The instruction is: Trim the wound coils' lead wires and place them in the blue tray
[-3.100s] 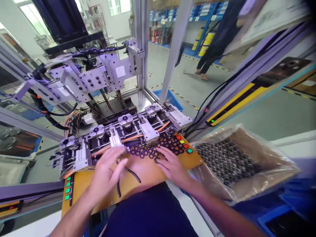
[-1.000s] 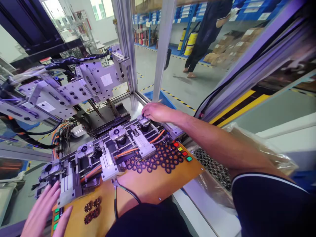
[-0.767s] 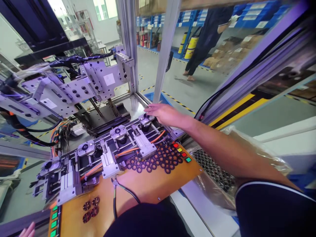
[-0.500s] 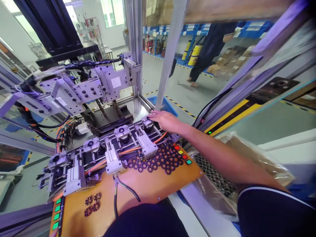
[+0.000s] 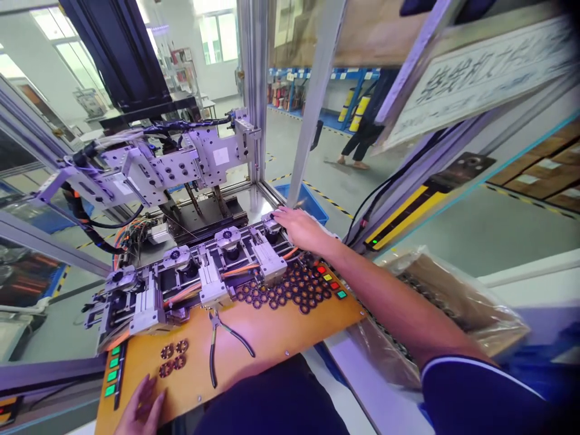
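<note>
Right grip [image 5: 302,231] half-curled at rightmost fixture [image 5: 270,226]; left grip [image 5: 141,408] parted, near rings [image 5: 173,365].

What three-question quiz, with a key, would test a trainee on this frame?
1. How many rings make up the small cluster near the left hand?
2. True or false: the pliers lie open on the orange board.
3. Along the row of fixtures, as pictured, which one is the right hand nearest? A) leftmost B) second from left C) rightmost

Key: 1. Four. 2. True. 3. C.
</note>
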Tool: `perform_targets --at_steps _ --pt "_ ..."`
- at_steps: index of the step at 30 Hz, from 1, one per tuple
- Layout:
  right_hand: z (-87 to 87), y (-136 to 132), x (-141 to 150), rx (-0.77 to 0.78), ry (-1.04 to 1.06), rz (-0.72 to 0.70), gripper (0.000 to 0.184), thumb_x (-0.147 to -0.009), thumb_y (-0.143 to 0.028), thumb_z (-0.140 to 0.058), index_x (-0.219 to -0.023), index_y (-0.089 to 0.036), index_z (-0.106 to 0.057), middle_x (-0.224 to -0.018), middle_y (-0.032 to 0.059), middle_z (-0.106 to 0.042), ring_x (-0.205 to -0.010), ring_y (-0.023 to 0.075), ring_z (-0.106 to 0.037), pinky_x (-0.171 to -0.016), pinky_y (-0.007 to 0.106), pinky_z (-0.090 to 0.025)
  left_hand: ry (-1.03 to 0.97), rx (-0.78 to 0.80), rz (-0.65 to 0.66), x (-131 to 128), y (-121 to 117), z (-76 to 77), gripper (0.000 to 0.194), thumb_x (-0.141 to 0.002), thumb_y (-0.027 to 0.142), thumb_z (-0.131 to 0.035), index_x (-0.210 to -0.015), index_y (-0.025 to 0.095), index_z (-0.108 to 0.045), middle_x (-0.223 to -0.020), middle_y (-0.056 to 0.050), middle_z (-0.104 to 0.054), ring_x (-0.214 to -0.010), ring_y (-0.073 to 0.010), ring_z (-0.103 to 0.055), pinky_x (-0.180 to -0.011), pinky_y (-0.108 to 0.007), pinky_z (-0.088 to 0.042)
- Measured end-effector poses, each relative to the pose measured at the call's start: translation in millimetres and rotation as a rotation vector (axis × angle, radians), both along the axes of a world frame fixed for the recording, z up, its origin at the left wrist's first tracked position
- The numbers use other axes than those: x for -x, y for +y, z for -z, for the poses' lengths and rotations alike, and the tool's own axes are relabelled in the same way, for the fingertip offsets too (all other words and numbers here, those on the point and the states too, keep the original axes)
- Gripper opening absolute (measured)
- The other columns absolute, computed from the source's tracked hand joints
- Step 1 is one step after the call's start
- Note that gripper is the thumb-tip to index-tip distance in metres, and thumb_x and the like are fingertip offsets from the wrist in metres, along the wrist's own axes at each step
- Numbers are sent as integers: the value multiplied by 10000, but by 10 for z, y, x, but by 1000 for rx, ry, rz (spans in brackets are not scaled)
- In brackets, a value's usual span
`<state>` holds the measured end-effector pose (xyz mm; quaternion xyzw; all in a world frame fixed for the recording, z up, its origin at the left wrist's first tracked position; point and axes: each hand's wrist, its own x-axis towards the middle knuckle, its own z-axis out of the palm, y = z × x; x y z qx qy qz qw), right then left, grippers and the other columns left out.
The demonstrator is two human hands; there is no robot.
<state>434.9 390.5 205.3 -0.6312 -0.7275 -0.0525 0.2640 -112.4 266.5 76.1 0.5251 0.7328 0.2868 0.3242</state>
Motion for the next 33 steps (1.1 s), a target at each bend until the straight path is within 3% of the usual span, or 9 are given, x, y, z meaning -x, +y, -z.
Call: perform_targets --at_steps 2,4,8,12,14,17,24,28,33 --pt "7 -314 32 -80 65 94 436 -830 -88 -468 -1194 -181 -689 -1301 71 -650 -1271 231 -559 -1105 409 -438 37 -52 15 -36 11 60 560 -659 558 -681 -1115 238 -627 -1095 -87 -770 -1038 -350 -715 -997 -508 -541" --pt "129 -733 77 -162 148 236 408 -900 -197 -432 -1240 -188 -657 -1315 90 -635 -1248 235 -575 -1116 423 -428 100 -136 54 -100 -10 90 550 -685 589 -652 -1094 221 -644 -1064 -101 -775 -1007 -345 -727 -978 -506 -551" --pt "682 -1551 146 -182 312 554 433 -931 -365 -362 -1155 -170 -678 -1115 160 -710 -1055 294 -674 -988 476 -518 160 -254 63 -253 -62 90 602 -686 645 -638 -1084 193 -665 -1052 -130 -760 -987 -349 -720 -969 -527 -539" --pt "1198 -1964 140 27 413 736 467 -827 -487 -401 -941 -181 -735 -883 174 -745 -851 367 -712 -756 497 -591 120 -261 27 -368 -51 100 613 -737 555 -655 -1228 191 -604 -1145 -132 -722 -1093 -317 -661 -1048 -515 -468" --pt "1318 -2005 111 118 462 789 475 -782 -518 -419 -898 -186 -739 -878 170 -750 -829 370 -714 -731 484 -596 98 -266 33 -418 -27 100 584 -766 494 -651 -1262 194 -581 -1149 -125 -718 -1098 -300 -651 -1054 -504 -459" --pt "1358 -1957 39 203 541 854 434 -712 -526 -463 -833 -206 -730 -890 164 -755 -839 378 -711 -761 488 -588 77 -279 28 -482 4 65 533 -778 435 -650 -1242 179 -593 -1095 -124 -727 -1060 -293 -660 -1036 -499 -468" --pt "1263 -1877 -35 331 662 913 257 -557 -551 -559 -516 -302 -605 -639 111 -709 -734 414 -685 -662 515 -556 -1 -271 -90 -455 -150 -116 564 -779 439 -670 -1254 149 -581 -970 -88 -717 -795 -236 -703 -846 -427 -572" --pt "1164 -1813 8 385 653 934 214 -534 -520 -565 -437 -329 -551 -476 85 -605 -530 381 -605 -548 507 -505 -113 -255 -204 -379 -306 -238 589 -761 485 -690 -1244 167 -574 -926 -54 -692 -658 -195 -691 -696 -368 -597" --pt "1134 -1761 23 423 641 937 235 -547 -490 -595 -395 -326 -527 -426 80 -559 -390 315 -510 -447 470 -464 -284 -279 -355 -268 -405 -364 691 -710 532 -728 -1268 169 -541 -1004 -83 -696 -762 -202 -723 -770 -363 -602"
